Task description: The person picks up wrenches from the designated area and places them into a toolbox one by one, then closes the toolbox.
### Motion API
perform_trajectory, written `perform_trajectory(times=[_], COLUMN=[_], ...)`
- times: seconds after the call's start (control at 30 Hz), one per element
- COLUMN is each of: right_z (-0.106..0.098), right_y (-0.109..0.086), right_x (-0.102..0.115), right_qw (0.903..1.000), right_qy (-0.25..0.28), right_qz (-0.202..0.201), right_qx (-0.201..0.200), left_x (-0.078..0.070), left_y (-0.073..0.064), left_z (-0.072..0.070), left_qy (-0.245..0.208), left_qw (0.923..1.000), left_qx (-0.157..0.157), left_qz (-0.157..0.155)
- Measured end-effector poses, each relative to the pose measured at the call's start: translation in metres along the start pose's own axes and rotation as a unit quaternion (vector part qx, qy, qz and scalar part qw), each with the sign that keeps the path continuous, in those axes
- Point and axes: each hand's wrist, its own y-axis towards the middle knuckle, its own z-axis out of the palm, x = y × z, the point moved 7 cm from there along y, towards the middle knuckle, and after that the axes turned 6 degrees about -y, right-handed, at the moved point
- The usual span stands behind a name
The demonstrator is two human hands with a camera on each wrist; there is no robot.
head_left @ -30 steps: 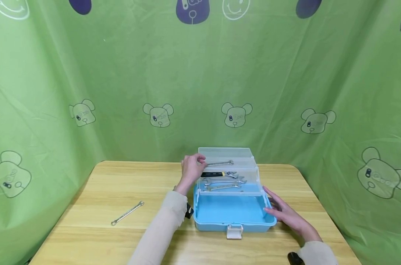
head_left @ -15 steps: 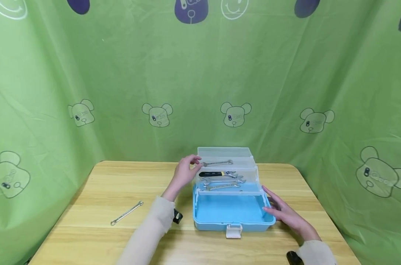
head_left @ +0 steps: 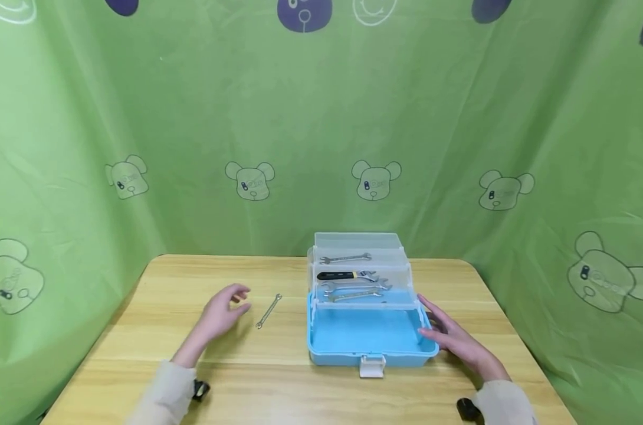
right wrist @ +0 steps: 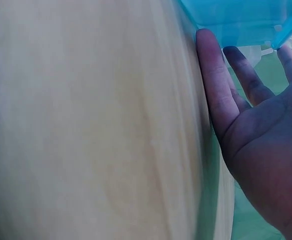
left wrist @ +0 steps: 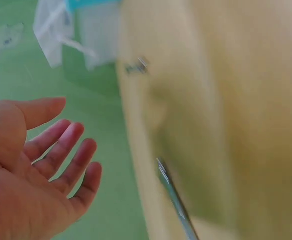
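My left hand (head_left: 220, 313) hovers left of a silver wrench (head_left: 269, 311) on the table, fingers loosely bent with nothing in them. In the left wrist view, another slim silver wrench (left wrist: 175, 200) lies below this hand (left wrist: 41, 170); in the head view that hand and wrist hide it. My right hand (head_left: 454, 339) touches the right side of the blue toolbox (head_left: 334, 359), fingers spread and mostly straight. The toolbox stands unlidded, its clear trays folded out behind. A wrench (head_left: 345, 258) rests in the upper tray; an adjustable wrench with black handle (head_left: 336, 275) and other wrenches (head_left: 356, 295) fill the lower.
The box's white latch (head_left: 371, 367) hangs down in front. A wooden table (head_left: 279, 389) carries everything, with a green patterned curtain (head_left: 311, 118) behind and at both sides. A black wrist camera (head_left: 200, 389) sits under the left sleeve.
My left hand has left the upper tray, where the wrench stays, and swung left and nearer. One table wrench comes into sight; the other is now covered. The right hand keeps its place.
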Motion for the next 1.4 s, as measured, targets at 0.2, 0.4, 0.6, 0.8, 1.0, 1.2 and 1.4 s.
perform_trajectory(times=[0.2, 0.4, 0.6, 0.8, 1.0, 1.2, 1.4], right_z=[-0.002, 0.000, 0.000, 0.000, 0.000, 0.000, 0.000], right_y=[0.000, 0.001, 0.003, 0.004, 0.004, 0.003, 0.004], right_x=[0.002, 0.001, -0.001, -0.004, -0.005, -0.004, -0.004], right_qw=[0.9999, 1.0000, 1.0000, 1.0000, 1.0000, 1.0000, 1.0000], right_qy=[-0.013, -0.009, -0.002, -0.001, -0.001, -0.004, -0.005], right_qz=[-0.005, -0.004, -0.001, 0.007, 0.006, 0.004, 0.003], right_qx=[-0.004, 0.000, 0.002, 0.002, 0.003, 0.001, 0.000], left_x=[0.040, 0.067, 0.080, 0.082, 0.084, 0.082, 0.081], left_y=[-0.045, -0.081, -0.102, -0.107, -0.106, -0.106, -0.106], left_z=[-0.033, -0.055, -0.070, -0.073, -0.069, -0.065, -0.062], left_qy=[0.040, 0.080, 0.088, 0.037, 0.020, -0.007, -0.014], left_qw=[0.9986, 0.9946, 0.9929, 0.9949, 0.9952, 0.9950, 0.9939], left_qx=[0.008, 0.023, 0.031, 0.035, 0.042, 0.071, 0.094], left_qz=[-0.034, -0.063, -0.074, -0.087, -0.086, -0.070, -0.056])
